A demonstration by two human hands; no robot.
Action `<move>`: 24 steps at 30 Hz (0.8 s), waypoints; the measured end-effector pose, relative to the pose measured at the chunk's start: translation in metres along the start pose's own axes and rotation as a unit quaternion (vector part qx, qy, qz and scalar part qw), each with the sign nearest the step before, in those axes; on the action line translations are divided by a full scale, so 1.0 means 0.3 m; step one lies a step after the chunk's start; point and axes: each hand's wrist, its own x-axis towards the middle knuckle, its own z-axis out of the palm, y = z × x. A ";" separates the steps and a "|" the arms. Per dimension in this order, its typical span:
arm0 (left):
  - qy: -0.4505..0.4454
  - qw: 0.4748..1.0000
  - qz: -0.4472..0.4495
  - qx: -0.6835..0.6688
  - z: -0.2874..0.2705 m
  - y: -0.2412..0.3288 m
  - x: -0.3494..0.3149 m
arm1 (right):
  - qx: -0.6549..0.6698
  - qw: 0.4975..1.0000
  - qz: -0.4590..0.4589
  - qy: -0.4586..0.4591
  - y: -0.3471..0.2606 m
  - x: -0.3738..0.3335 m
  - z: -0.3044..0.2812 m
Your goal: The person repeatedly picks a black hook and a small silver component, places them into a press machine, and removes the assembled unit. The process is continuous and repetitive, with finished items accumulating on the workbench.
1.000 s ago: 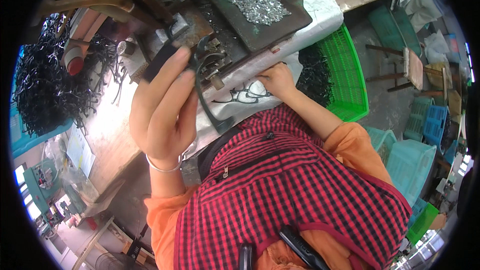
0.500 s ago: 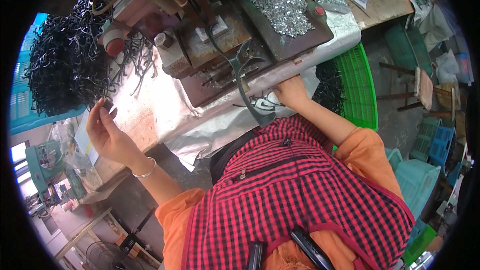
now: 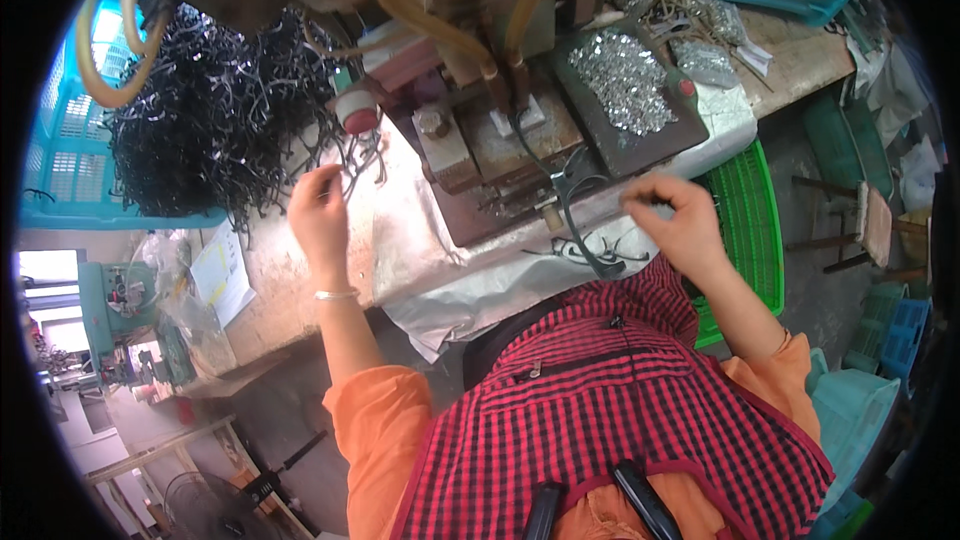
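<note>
My left hand (image 3: pixel 322 220) is beside the front edge of a heap of thin black curved pieces (image 3: pixel 200 120), its fingers pinched together. What they hold, if anything, is hidden. My right hand (image 3: pixel 682 227) is raised at the bench's front edge, right of the press machine (image 3: pixel 520 150), with thumb and fingertips curled together. Nothing I can name shows between them. A dark, curved, forked piece (image 3: pixel 572 215) sits with one end at the machine's metal block and hangs toward my apron. Several more black curved pieces (image 3: pixel 590 248) lie on the silvery sheet (image 3: pixel 440 310) below it.
A dark tray (image 3: pixel 660 145) bears a pile of shiny metal bits (image 3: pixel 625 80). Red buttons (image 3: pixel 358 115) flank the machine. A blue basket (image 3: pixel 65 175) is by the heap, a green basket (image 3: pixel 755 230) at my right. Tan hoses (image 3: pixel 450 25) loop above; a stool (image 3: pixel 870 220) stands beyond.
My left hand has moved right along the front of the black heap. My right hand has lifted off the silvery sheet by the green basket. The whole view has shifted slightly.
</note>
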 end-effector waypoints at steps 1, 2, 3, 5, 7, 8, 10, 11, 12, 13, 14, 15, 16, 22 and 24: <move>-0.012 0.997 0.029 0.069 0.034 -0.004 0.027 | 0.033 0.999 -0.002 0.011 -0.080 0.043 -0.023; -0.022 0.989 0.059 0.136 0.075 -0.009 0.056 | 0.038 0.999 -0.006 0.014 -0.147 0.086 -0.042; -0.057 0.975 0.032 0.214 0.111 -0.012 0.072 | 0.064 0.996 -0.048 0.030 -0.189 0.129 -0.033; -0.131 0.939 -0.037 0.316 0.161 -0.033 0.078 | 0.086 0.985 -0.141 0.058 -0.276 0.212 0.020; -0.115 0.939 -0.024 0.324 0.158 -0.076 0.067 | 0.106 0.975 -0.185 0.059 -0.331 0.282 0.116; -0.124 0.944 -0.014 0.307 0.152 -0.068 0.080 | 0.222 0.961 -0.159 0.050 -0.330 0.303 0.158; -0.051 0.973 0.021 0.225 0.131 -0.082 0.067 | 0.340 0.934 -0.112 0.014 -0.344 0.313 0.201; 0.028 0.989 0.065 0.132 0.112 -0.075 0.056 | 0.374 0.922 -0.104 0.012 -0.359 0.304 0.209; 0.067 0.998 0.017 -0.010 0.077 0.000 0.045 | 0.407 0.909 -0.094 0.012 -0.362 0.298 0.217; 0.080 0.980 -0.026 -0.180 0.036 0.089 0.034 | 0.436 0.895 -0.092 0.011 -0.359 0.295 0.222; 0.126 0.933 0.004 -0.338 -0.011 0.233 0.031 | 0.440 0.894 -0.082 0.016 -0.353 0.291 0.228; 0.166 0.899 0.001 -0.406 -0.064 0.385 0.021 | 0.442 0.894 -0.072 0.020 -0.349 0.290 0.230; 0.130 0.839 0.110 -0.517 -0.129 0.498 0.011 | 0.446 0.893 -0.063 0.016 -0.356 0.284 0.233; 0.162 0.860 0.165 -0.454 -0.111 0.689 0.107 | 0.454 0.889 -0.054 0.025 -0.370 0.266 0.247; 0.157 0.855 0.140 -0.474 -0.113 0.692 0.107 | 0.431 0.900 -0.052 0.028 -0.391 0.260 0.232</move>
